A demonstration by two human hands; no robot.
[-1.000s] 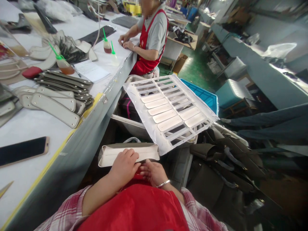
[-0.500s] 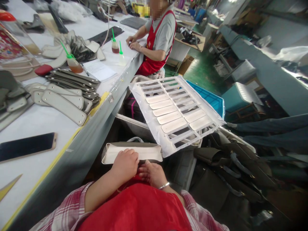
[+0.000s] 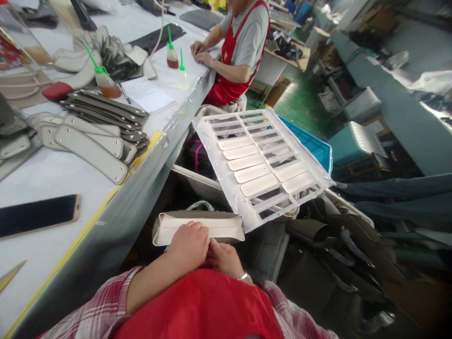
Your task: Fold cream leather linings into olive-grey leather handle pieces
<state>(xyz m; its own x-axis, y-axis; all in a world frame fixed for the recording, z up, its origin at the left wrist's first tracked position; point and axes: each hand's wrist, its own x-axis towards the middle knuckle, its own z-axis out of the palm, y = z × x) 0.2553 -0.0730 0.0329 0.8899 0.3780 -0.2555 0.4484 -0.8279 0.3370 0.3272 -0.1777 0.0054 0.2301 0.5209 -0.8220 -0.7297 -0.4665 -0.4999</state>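
Observation:
A dark grey-brown handbag [image 3: 226, 227] lies in front of my lap, its long pale face turned up and its wrapped handle showing on the far side. My left hand [image 3: 190, 242] rests over the near edge of that face with its fingers curled down on it. Close beside it, my right hand [image 3: 226, 258] is at the bag's near side, thumb up against the edge and fingers mostly hidden below. Whether a small item is between the hands cannot be seen.
A white slatted rack [image 3: 261, 202] with several pale strips sits over a bin to the right. On the table are strap pieces [image 3: 92, 146], a phone [image 3: 38, 215] and glue bottles [image 3: 106, 84]. Dark bags [image 3: 318, 254] are piled at right. A co-worker [image 3: 243, 52] sits beyond.
My right hand has closed in against the bag's near edge beside my left hand. The bag and left hand appear slightly further right as the view shifts.

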